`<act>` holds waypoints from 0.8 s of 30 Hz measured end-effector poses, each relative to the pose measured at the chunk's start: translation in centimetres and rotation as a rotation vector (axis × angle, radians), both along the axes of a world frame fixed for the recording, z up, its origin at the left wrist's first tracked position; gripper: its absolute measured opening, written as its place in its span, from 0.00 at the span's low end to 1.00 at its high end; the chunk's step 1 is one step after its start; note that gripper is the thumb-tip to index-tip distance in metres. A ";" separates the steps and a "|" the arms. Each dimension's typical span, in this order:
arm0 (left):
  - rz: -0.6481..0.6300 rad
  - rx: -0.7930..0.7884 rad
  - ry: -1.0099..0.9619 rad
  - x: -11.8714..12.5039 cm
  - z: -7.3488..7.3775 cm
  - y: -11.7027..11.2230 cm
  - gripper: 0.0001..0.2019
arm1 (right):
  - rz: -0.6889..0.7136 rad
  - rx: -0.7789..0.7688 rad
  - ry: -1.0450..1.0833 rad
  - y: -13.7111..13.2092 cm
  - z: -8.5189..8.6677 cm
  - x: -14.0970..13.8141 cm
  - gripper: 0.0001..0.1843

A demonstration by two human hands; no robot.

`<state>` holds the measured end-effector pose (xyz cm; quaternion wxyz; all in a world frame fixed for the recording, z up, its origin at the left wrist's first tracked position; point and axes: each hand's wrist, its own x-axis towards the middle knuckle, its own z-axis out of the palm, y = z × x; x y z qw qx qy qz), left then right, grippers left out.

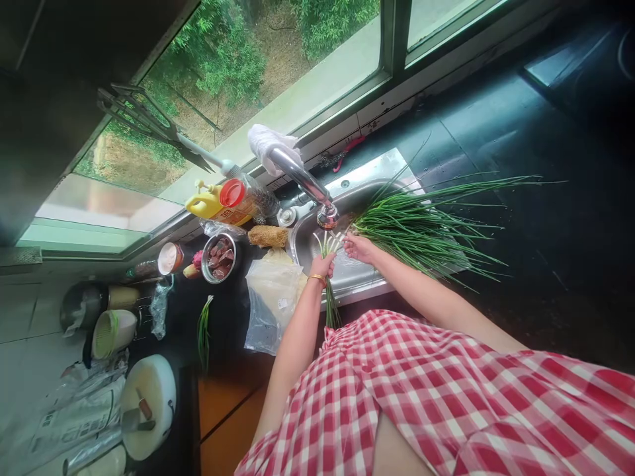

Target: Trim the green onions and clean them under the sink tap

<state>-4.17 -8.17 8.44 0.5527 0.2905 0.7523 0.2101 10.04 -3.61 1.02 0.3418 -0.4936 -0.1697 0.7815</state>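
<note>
A thin bunch (pixel 331 305) of spring onions is gripped by the left hand (pixel 322 266) near the centre of the frame, white ends up, over the front edge of the sink (pixel 350 270). The right hand (pixel 359 248) is placed just beside those white ends, its fingers drawn close together; whether a stalk is pinched in them cannot be told. The large pile (pixel 411 228) of greens is spread over the sink and the table (pixel 526 139), right of centre. For good work, the bunch is best gripped firmly but without crushing, with the white ends level so that each can be reached singly. Loose skin would be best drawn off along the stalk, with short pulls, below the tap (pixel 303 178), where scraps can be caught by the sink.
</note>
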 end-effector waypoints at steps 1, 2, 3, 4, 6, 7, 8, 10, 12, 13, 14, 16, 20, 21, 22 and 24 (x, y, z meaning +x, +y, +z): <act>-0.011 0.005 0.019 0.2 -0.2 0.0 0.21 | 0.009 -0.006 0.036 -0.3 0.3 -0.3 0.12; -0.025 0.014 0.044 0.4 -0.4 0.0 0.19 | 0.009 -0.012 0.057 -0.5 0.5 -0.6 0.13; -0.039 0.023 0.071 0.6 -0.6 0.0 0.18 | 0.002 -0.022 0.061 -0.6 0.6 -0.9 0.14; -0.051 0.033 0.101 0.8 -0.8 0.0 0.16 | -0.010 -0.034 0.048 -0.6 0.6 -1.2 0.14; -0.076 0.055 0.163 1.0 -1.0 0.1 0.13 | -0.035 -0.074 -0.003 -0.1 0.3 -1.3 0.15; -0.088 0.066 0.190 1.0 -1.0 0.1 0.12 | -0.047 -0.100 -0.030 0.2 0.1 -1.2 0.15; -0.097 0.074 0.213 1.0 -1.0 0.1 0.11 | -0.057 -0.127 -0.058 0.6 -0.1 -1.0 0.15; -0.102 0.079 0.233 0.6 -0.8 0.1 0.10 | -0.061 -0.171 -0.101 1.2 -0.4 -0.4 0.17; -0.087 0.061 0.203 0.1 -0.4 0.1 0.10 | -0.027 -0.196 -0.121 1.4 -0.3 0.0 0.19; -0.075 0.044 0.168 -0.1 -0.3 0.1 0.10 | 0.013 -0.199 -0.101 1.3 -0.2 0.1 0.20; -0.064 0.021 0.118 -0.2 -0.1 0.1 0.11 | 0.053 -0.197 -0.051 1.2 0.0 0.1 0.23; -0.044 -0.031 -0.018 -0.3 0.1 0.1 0.13 | 0.084 -0.174 0.143 0.8 0.5 -0.1 0.27; -0.007 -0.091 -0.211 0.2 0.0 -0.1 0.20 | 0.018 -0.128 0.505 0.2 1.0 0.1 0.20; -0.003 -0.084 -0.194 0.4 -0.1 -0.2 0.21 | 0.034 -0.123 0.523 0.2 1.0 0.4 0.15; -0.007 -0.069 -0.153 0.5 -0.2 -0.3 0.21 | 0.064 -0.112 0.516 0.2 0.9 0.6 0.10; -0.044 -0.026 -0.044 0.7 -0.5 -0.5 0.20 | 0.135 -0.067 0.443 0.3 0.7 0.9 0.02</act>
